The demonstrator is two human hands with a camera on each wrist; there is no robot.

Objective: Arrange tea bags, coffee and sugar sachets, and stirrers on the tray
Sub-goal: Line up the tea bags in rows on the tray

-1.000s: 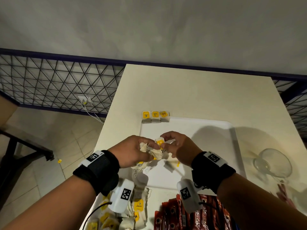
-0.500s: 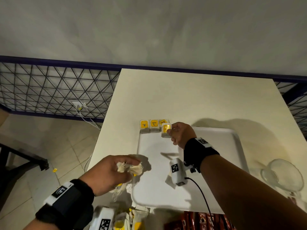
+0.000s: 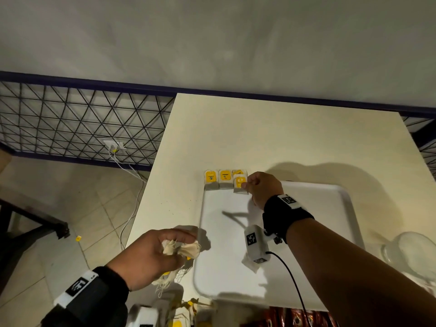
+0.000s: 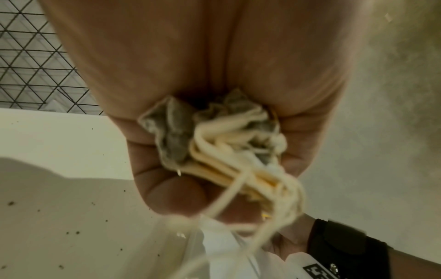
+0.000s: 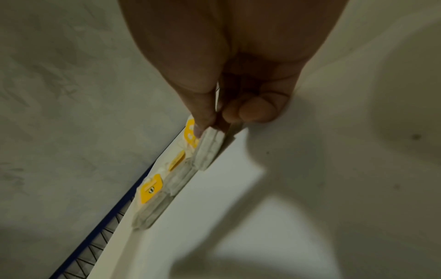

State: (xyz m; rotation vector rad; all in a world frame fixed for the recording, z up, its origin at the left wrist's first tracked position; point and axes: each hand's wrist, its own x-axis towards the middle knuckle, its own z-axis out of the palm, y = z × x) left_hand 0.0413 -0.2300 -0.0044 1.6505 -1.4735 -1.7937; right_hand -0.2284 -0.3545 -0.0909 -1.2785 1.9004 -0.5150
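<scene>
Tray (image 3: 318, 208): white, rectangular, on the cream tabletop (image 3: 271, 133), lower centre of the head view.

Tea bags, placed: a row of three with yellow tags stands along the tray's far left rim, at centre frame. Leftmost bag (image 3: 210, 180), middle bag (image 3: 225, 178), and a third bag (image 3: 238, 172) mostly hidden behind the one now in hand. In the right wrist view the same row runs diagonally toward the lower left.

Tea bag, held (image 3: 240, 185): upright at the right end of the row, just in front of the third bag, yellow tag facing the camera. Whether its base touches the tray cannot be told.

Right hand (image 3: 262, 188): over the tray's far left corner; thumb and forefinger pinch the held bag's top edge, the other fingers (image 5: 256, 109) curled into the palm.

Left hand (image 3: 151, 253): lower left of the head view, over the tabletop just beside the tray's left rim. Fingers curled round a crumpled bundle of tea bags (image 3: 182, 249), with pale strings and yellow tags trailing below the fist.

Other items: loose tea bags (image 3: 179, 319) at the bottom edge of the head view; red-brown sachets (image 3: 297, 318) beside them, below the tray; a glass vessel (image 3: 415, 253) at the right edge; a black lattice railing (image 3: 77, 123) at upper left.
</scene>
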